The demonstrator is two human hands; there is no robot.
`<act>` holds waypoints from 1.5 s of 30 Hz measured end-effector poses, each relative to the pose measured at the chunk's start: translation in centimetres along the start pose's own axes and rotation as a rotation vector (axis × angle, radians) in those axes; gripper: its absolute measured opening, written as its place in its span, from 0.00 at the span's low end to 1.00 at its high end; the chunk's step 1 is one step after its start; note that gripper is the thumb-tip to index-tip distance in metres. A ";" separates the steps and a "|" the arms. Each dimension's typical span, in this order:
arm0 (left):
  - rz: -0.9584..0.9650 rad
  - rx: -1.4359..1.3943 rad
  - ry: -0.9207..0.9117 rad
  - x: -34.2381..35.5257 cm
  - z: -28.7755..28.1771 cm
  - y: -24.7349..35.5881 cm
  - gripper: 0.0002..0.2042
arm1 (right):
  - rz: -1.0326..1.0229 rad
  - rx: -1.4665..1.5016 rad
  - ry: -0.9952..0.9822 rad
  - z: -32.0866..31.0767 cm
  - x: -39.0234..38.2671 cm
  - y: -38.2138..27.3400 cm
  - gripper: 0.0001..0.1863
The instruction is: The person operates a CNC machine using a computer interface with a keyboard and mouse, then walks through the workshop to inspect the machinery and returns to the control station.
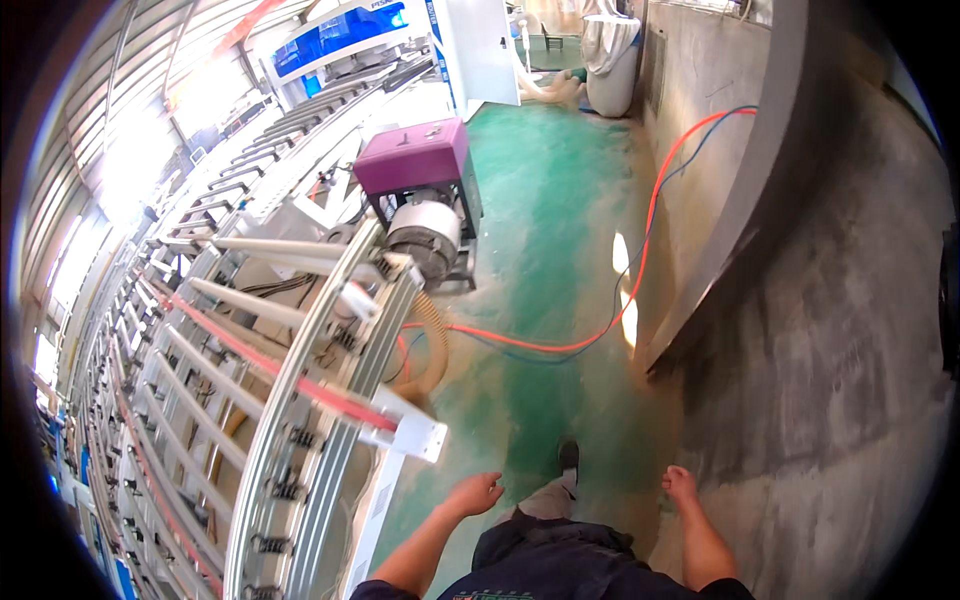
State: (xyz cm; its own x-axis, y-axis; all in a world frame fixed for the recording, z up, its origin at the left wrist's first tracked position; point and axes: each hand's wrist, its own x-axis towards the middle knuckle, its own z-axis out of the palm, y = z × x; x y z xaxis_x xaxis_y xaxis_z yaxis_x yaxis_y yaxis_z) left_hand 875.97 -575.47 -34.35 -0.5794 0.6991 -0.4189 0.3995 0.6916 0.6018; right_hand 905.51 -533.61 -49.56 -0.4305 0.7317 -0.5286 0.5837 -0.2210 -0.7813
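Observation:
My left hand (474, 494) hangs over the green floor with its fingers loosely curled inward, and nothing shows in it. The nearest thing to it is the white metal end bracket (418, 436) of the roller conveyor (330, 400), a short way to its left and apart from it. My right hand (680, 484) is curled into a loose fist beside the grey concrete wall (800, 400), touching nothing that I can see. Between the two hands one dark shoe (568, 455) points forward on the floor.
An orange hose and a blue hose (575, 348) cross the floor ahead, from the conveyor to the right wall. A purple-topped machine with a motor (415, 160) stands front left. Further off are a white cabinet door (488, 50) and a pale sack (610, 70). A wall edge (720, 270) juts out right.

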 end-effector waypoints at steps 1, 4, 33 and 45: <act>0.049 0.123 -0.030 3.7 -1.1 0.4 0.21 | -0.008 0.084 -0.069 0.3 2.2 -1.3 0.11; 0.069 0.206 -0.041 17.2 -5.9 6.2 0.20 | 0.020 0.019 -0.137 1.6 9.0 -5.1 0.10; -1.758 -0.756 0.386 64.6 -17.4 -0.5 0.14 | 0.095 -0.078 -0.614 45.9 104.7 -80.0 0.15; -0.320 -0.113 0.581 143.3 -82.1 3.5 0.10 | 0.172 0.018 -0.230 28.3 121.6 -84.2 0.15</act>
State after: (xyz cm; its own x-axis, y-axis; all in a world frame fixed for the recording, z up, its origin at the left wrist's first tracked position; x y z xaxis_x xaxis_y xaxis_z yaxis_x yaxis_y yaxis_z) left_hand 735.97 -487.70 -36.41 -0.9576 0.2301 -0.1734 0.0862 0.8029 0.5898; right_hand 784.52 -444.30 -57.41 -0.4723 0.5171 -0.7138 0.6503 -0.3423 -0.6782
